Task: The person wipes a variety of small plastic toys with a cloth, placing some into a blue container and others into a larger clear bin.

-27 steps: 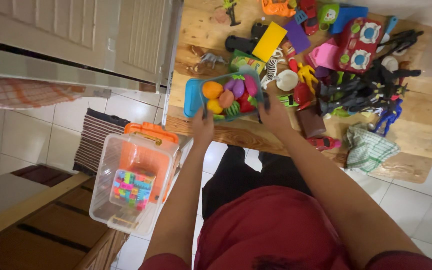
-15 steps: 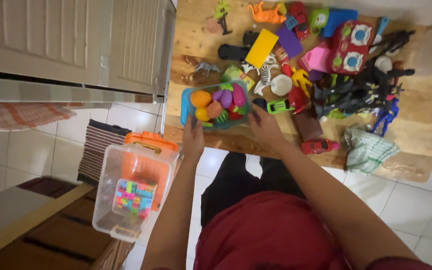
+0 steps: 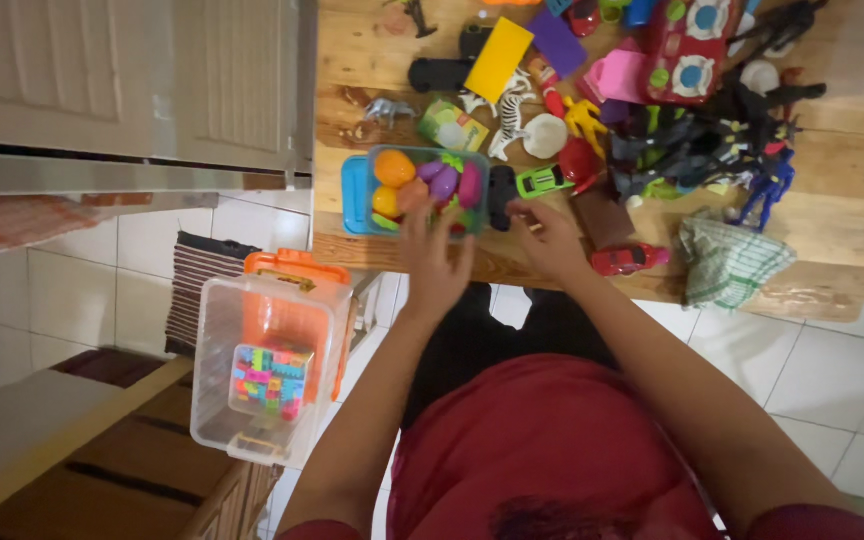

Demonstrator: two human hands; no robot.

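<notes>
Head view: both hands have released the clear rectangular plastic basket of toy fruit (image 3: 422,190), now resting on the wooden table (image 3: 832,230). Left hand (image 3: 435,255) hovers open before it; right hand (image 3: 550,235), fingers loose, sits beside it.

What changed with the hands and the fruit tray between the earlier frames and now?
Both hands let go of the blue plastic tray of toy fruit, which now rests on the wooden table. The left hand now reaches over the tray's near edge, and the right hand shifted right beside the green toy car. The clear plastic bin with orange lid and the scattered toys stayed put.
</notes>
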